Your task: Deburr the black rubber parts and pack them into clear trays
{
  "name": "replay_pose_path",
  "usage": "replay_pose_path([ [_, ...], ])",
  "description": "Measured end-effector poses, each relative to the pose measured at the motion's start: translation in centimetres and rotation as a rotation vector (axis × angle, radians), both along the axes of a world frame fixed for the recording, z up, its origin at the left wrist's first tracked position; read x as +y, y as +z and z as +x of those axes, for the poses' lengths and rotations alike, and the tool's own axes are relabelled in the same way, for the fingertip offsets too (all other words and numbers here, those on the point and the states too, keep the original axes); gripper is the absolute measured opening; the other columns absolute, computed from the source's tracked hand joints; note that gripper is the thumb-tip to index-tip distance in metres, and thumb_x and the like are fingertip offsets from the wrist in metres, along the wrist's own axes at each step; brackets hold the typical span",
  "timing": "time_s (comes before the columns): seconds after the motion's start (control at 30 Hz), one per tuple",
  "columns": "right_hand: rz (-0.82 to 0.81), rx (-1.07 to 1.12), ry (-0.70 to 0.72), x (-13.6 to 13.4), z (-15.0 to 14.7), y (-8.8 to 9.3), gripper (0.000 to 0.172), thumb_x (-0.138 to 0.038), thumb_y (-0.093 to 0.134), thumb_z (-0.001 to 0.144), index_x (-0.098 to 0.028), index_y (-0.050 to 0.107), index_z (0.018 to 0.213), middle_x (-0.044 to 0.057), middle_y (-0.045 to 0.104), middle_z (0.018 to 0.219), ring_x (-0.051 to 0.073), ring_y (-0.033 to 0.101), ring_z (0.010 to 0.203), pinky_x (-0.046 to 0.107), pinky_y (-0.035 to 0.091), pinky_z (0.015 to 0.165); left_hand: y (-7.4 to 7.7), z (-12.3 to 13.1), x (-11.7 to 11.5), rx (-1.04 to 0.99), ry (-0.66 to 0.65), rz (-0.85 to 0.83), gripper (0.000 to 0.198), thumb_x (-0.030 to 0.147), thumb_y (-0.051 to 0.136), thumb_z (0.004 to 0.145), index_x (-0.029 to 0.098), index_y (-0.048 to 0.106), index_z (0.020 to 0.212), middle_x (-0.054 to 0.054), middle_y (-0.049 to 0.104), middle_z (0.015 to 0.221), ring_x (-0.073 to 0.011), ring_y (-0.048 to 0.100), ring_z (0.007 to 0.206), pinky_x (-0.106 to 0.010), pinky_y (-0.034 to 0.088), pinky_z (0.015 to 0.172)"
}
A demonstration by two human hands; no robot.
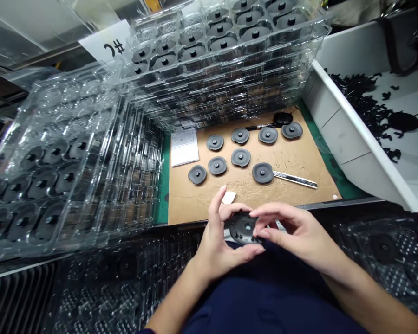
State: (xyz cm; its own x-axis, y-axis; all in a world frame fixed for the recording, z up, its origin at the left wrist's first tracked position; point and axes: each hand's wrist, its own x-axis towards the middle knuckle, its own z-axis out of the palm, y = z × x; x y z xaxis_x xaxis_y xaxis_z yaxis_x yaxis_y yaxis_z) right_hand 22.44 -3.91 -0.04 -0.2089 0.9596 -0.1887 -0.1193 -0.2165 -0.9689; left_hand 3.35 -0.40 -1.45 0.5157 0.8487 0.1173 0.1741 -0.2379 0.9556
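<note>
A dark round plastic part (242, 228) with a small hole near its middle is held in front of my body, below the cardboard's front edge. My left hand (218, 241) grips it from the left, thumb underneath and index finger raised. From the right, my right hand (289, 229) pinches at the part's edge with thumb and fingertips; whether a smaller piece sits between them is hidden. Several grey round discs (241, 157) with central pegs lie in two rows on the cardboard (195, 199) beyond my hands. A small white scrap (229, 197) lies just past my left fingers.
Stacked clear trays (216, 83) of discs stand behind the cardboard, and more trays (73, 171) stand at left. At right, a white bin (362, 125) holds many small black pieces (362, 97). A cutter knife (295, 179), a pen (261, 126) and a paper slip (184, 147) lie on the cardboard.
</note>
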Motion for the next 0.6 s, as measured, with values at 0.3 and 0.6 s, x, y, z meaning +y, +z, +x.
replay_pose_path([
  [0.3, -0.221, 0.275, 0.289, 2.3, 0.7, 1.0, 0.019, -0.016, 0.073, 0.073, -0.017, 0.064, 0.089, -0.002, 0.067, 0.078, 0.005, 0.063, 0.072, 0.013, 0.05, 0.069, 1.0, -0.1, 0.0, -0.015, -0.136, -0.218, 0.11, 0.052, 0.075, 0.063, 0.022, 0.007, 0.143, -0.011, 0.063, 0.107, -0.0295, 0.061, 0.104, -0.05, 0.033, 0.103],
  [0.6, -0.324, 0.314, 0.146, 1.5, 0.1, -0.1, 0.016, -0.017, 0.074, 0.072, -0.016, 0.059, 0.076, -0.001, 0.07, 0.077, 0.007, 0.066, 0.071, 0.017, 0.052, 0.07, 0.4, -0.9, 0.3, -0.034, -0.104, -0.153, 0.118, 0.042, 0.08, 0.06, 0.025, 0.0, 0.144, -0.013, 0.062, 0.115, -0.0277, 0.057, 0.109, -0.049, 0.033, 0.103],
])
